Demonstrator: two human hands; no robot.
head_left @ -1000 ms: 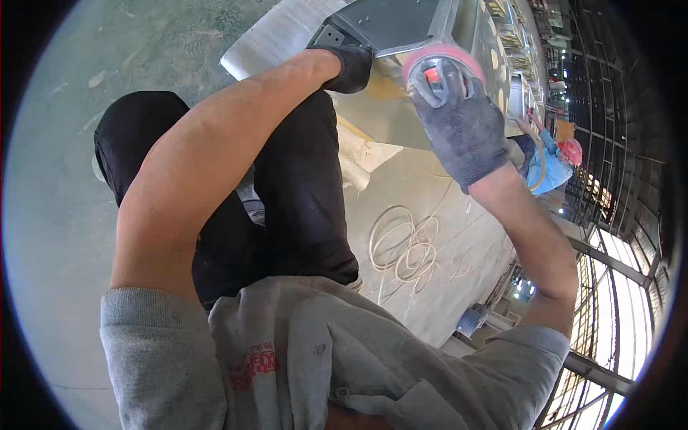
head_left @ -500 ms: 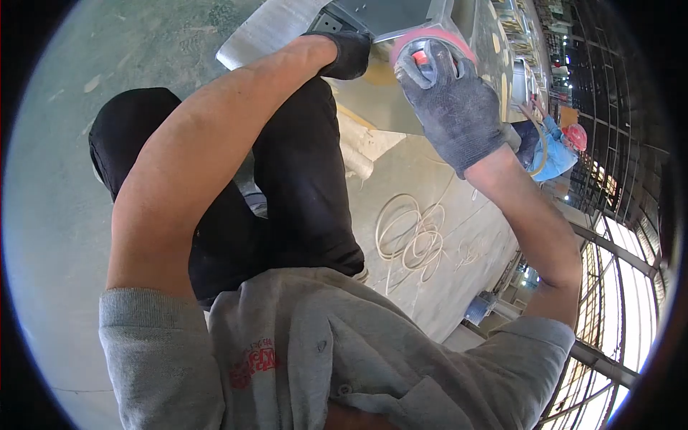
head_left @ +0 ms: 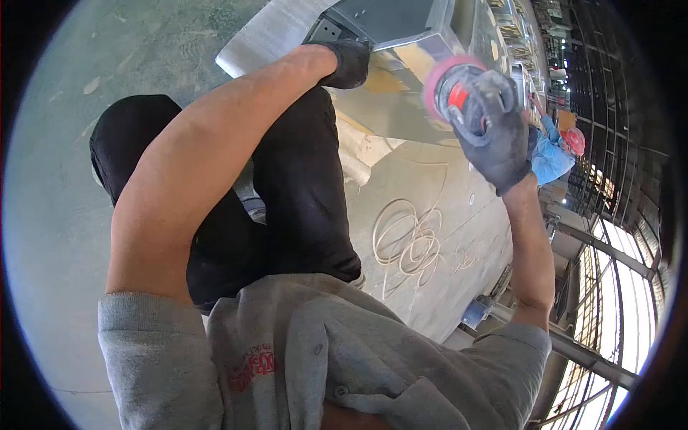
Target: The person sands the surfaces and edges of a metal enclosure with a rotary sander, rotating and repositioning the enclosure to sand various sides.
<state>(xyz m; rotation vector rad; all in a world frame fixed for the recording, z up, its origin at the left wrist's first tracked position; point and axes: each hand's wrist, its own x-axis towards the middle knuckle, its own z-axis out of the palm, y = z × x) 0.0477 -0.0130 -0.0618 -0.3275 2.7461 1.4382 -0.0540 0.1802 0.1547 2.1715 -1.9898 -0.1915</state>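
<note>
My right hand [head_left: 494, 129], in a dark grey glove, is wrapped round a round power sander [head_left: 453, 89] with a pink pad and a red centre. The pad is at the side of a large metal box [head_left: 412, 93] with yellowish filler patches; whether it touches is unclear. My left hand [head_left: 349, 63], in a dark glove, rests at the box's near edge, next to a bracket with holes. Its fingers are mostly hidden, so its grip cannot be made out.
A silvery sheet or roll [head_left: 269, 36] lies beyond my left forearm. Coiled pale hose [head_left: 408, 240] is on the floor [head_left: 459, 215]. At the right, a person [head_left: 552, 154] in blue with a red helmet works near a row of metal parts.
My right hand and the sander have moved right and slightly down, from the box's upper corner to its side. My left hand has barely moved.
</note>
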